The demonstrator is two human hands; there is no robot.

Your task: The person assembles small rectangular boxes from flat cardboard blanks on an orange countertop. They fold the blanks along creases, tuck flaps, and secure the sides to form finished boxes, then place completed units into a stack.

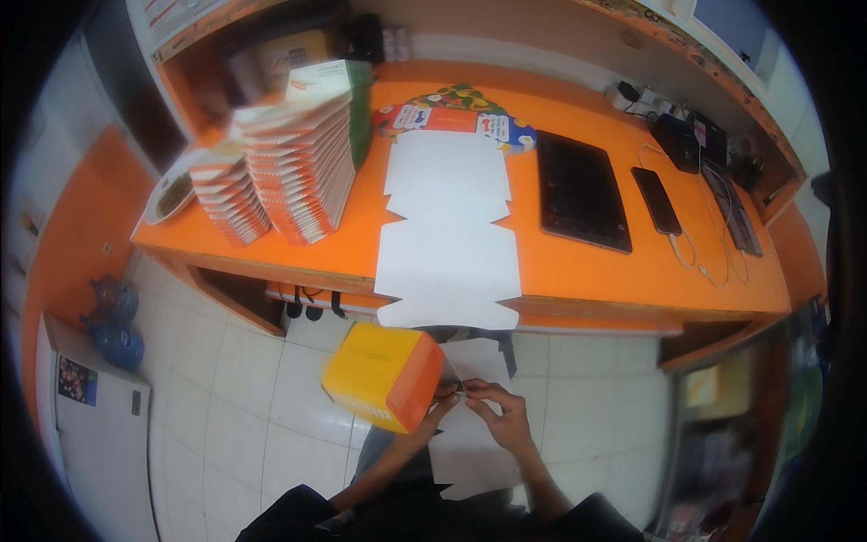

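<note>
Over my lap, my left hand [437, 417] and my right hand [502, 419] meet with fingers pinched at a small spot beside a box. What the fingertips hold is too small to make out. The yellow and orange carton box [375, 369] is tilted above my left forearm and covers part of that hand. Under my hands lies a white cardboard piece [471, 456]; whether it joins the box cannot be seen. Ahead, a flat die-cut white cardboard sheet [449, 262] lies on the orange desk [316, 257] and overhangs its front edge.
Tall stacks of folded orange and white cartons [293, 172] stand on the desk's left, beside a white dish [172, 197]. Right of the sheet lie a dark laptop or tablet [582, 190] and a cabled phone [657, 200]. Colourful printed card [456, 117] lies behind it.
</note>
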